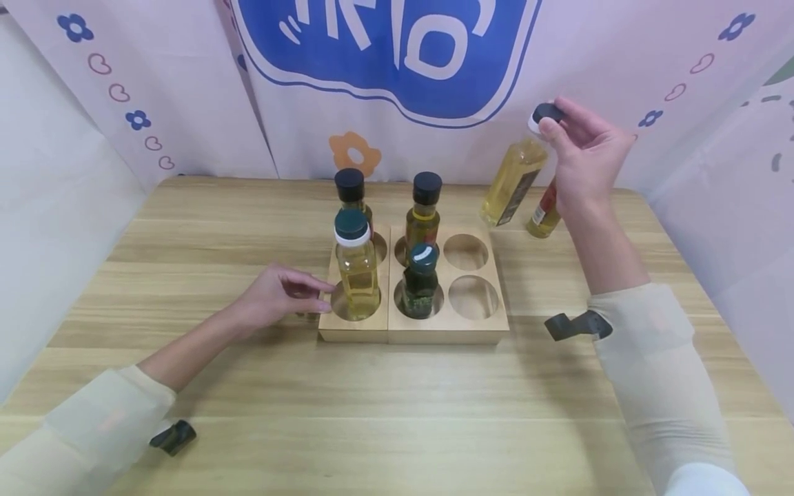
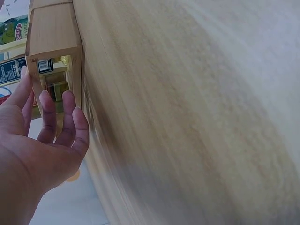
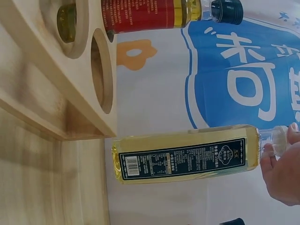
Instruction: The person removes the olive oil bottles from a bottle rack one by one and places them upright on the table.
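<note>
My right hand (image 1: 592,158) holds a bottle of pale yellow oil (image 1: 515,176) by its dark cap and neck, raised and tilted behind the right end of the wooden bottle rack (image 1: 446,336). In the right wrist view the oil bottle (image 3: 187,154) shows a dark back label. The left hand (image 1: 276,297) touches the rack's left end, fingers relaxed; the left wrist view shows its fingers (image 2: 68,115) beside the open side of the rack (image 2: 54,30). A green-capped oil bottle (image 1: 358,275) stands in the front left hole, close to that hand.
Two black-capped bottles, left (image 1: 350,186) and middle (image 1: 426,189), stand in the back holes. A short dark bottle (image 1: 420,282) fills the front middle hole. Both right-hand holes (image 1: 474,297) hold nothing. A red-labelled bottle (image 1: 544,210) stands on the table (image 1: 384,413) behind my right wrist.
</note>
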`<state>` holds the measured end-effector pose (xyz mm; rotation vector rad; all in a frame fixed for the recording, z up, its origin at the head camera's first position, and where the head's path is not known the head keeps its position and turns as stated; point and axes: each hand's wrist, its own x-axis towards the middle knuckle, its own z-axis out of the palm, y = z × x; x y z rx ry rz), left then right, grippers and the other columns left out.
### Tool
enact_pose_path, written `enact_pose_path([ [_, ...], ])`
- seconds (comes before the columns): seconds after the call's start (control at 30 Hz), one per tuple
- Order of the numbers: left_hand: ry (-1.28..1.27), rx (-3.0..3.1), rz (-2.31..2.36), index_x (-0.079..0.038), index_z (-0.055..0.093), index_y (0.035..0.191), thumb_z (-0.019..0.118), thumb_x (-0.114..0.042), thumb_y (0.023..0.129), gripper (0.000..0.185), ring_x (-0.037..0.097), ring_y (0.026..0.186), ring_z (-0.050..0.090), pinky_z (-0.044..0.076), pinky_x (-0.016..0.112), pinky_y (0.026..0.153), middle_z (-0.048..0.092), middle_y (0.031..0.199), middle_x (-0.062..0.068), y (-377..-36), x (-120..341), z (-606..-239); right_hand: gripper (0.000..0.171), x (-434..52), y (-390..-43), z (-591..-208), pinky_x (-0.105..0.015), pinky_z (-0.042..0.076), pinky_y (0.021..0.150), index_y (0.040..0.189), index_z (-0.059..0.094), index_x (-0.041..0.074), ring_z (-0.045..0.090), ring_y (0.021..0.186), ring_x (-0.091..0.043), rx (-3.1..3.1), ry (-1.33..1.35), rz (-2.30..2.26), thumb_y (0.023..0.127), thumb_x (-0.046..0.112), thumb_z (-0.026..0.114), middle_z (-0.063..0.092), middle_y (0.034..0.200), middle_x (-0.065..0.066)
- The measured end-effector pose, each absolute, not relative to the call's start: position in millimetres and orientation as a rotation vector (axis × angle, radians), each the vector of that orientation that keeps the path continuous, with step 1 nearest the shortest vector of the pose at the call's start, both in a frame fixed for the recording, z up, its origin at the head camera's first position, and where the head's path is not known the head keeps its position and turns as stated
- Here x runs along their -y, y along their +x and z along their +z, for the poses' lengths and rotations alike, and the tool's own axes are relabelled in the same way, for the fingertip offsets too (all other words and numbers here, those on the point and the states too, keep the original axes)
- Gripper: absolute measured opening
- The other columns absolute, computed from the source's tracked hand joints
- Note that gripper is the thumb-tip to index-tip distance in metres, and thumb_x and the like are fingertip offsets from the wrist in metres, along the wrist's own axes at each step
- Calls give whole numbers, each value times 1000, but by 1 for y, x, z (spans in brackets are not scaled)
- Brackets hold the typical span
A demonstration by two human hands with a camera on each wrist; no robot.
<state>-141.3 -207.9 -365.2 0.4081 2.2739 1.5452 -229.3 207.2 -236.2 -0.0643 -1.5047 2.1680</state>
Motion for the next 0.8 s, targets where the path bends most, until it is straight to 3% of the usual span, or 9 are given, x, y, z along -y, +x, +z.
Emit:
enact_pose_path([
  [0.8,408,-2289,1520,4,74,116,84,-8,87,33,14,81,67,58,27,68,75,113,19,-141,208,-365,33,-212,-238,-255,-20,54,97,114,77,6,71,112,-18,1624,-181,2182,83,-5,83,75,121,-11],
])
